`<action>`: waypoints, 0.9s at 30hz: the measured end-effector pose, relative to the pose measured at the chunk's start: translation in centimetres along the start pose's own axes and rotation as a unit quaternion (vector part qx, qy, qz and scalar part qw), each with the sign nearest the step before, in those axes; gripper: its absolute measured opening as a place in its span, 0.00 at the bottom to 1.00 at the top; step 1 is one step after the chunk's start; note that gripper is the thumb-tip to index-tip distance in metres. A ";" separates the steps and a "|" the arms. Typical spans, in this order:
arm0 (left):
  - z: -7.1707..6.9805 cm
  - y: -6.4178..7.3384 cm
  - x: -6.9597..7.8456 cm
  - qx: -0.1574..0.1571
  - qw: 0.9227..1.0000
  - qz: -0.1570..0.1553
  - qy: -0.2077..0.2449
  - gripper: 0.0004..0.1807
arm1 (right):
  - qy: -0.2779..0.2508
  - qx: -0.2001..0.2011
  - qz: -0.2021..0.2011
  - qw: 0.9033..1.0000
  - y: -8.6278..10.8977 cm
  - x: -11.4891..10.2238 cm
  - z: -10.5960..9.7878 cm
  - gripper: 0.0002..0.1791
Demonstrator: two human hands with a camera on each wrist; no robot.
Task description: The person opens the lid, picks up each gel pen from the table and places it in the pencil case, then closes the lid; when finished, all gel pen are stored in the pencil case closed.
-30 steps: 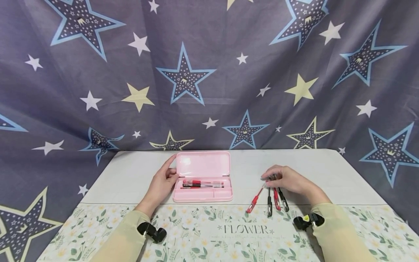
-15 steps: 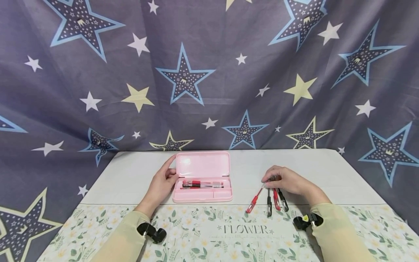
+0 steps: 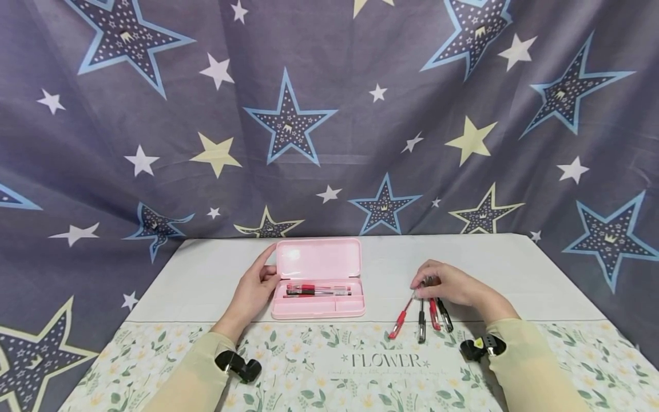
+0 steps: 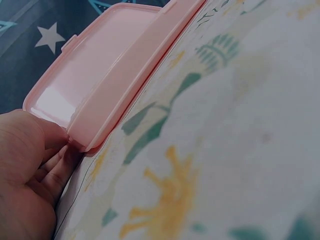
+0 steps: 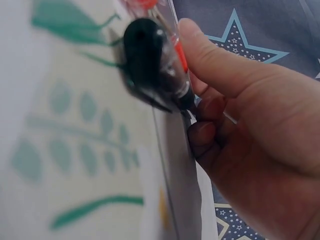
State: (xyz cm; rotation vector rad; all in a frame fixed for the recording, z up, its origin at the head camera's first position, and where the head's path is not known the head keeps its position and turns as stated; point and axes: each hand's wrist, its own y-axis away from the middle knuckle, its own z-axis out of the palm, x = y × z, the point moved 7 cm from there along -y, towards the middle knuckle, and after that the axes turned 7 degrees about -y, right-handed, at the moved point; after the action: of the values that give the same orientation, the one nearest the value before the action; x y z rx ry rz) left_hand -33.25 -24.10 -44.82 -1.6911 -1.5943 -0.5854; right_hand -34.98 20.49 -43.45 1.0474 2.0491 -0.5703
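Observation:
A pink pencil case (image 3: pixel 318 309) stands with its lid (image 3: pixel 319 258) raised. Several red and black gel pens (image 3: pixel 319 290) lie in its long back compartment. At its left side my left hand (image 3: pixel 253 294) grips the corner by the hinge, index finger reaching up the lid's edge. To the right, my right hand (image 3: pixel 450 283) pinches the far ends of gel pens fanned on the table: a red pen (image 3: pixel 400 321), a black pen (image 3: pixel 422 329), a second red one (image 3: pixel 435 316) and another black one (image 3: pixel 445 316). The fingers hide their upper ends.
The table (image 3: pixel 288 366) has a white back part and a floral front part with the print "FLOWER". Behind it hangs a dark curtain (image 3: pixel 340 171) with stars. Small front compartments divide the pencil case.
My right thumb and fingers have drawn together on the pens. The leftmost red pen and the black one beside it have slid slightly toward me. My left hand stays on the pencil case.

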 end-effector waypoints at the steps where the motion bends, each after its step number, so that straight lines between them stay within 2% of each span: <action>1: 0.0 0.0 0.0 0.000 1.000 0.001 0.000 0.43 | -0.002 0.000 0.002 1.000 0.0 0.0 0.0 0.03; 10: 0.0 0.0 -0.1 0.002 1.000 0.008 0.003 0.43 | 0.004 0.006 0.000 1.000 0.0 -0.2 0.0 0.06; 20: 0.1 -0.1 -0.1 0.001 1.000 0.008 0.000 0.43 | 0.044 0.028 -0.027 0.998 -0.3 -0.5 0.2 0.09; 27: 0.0 -0.1 0.0 0.002 1.000 0.010 -0.003 0.43 | 0.050 0.030 -0.009 0.998 -0.4 -0.7 0.3 0.13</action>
State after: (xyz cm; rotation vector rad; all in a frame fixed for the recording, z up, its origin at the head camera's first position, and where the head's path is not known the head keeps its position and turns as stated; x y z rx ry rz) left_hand -33.35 -24.08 -44.86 -1.7045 -1.5802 -0.5671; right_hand -34.91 19.69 -43.12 1.1138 2.1413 -0.6030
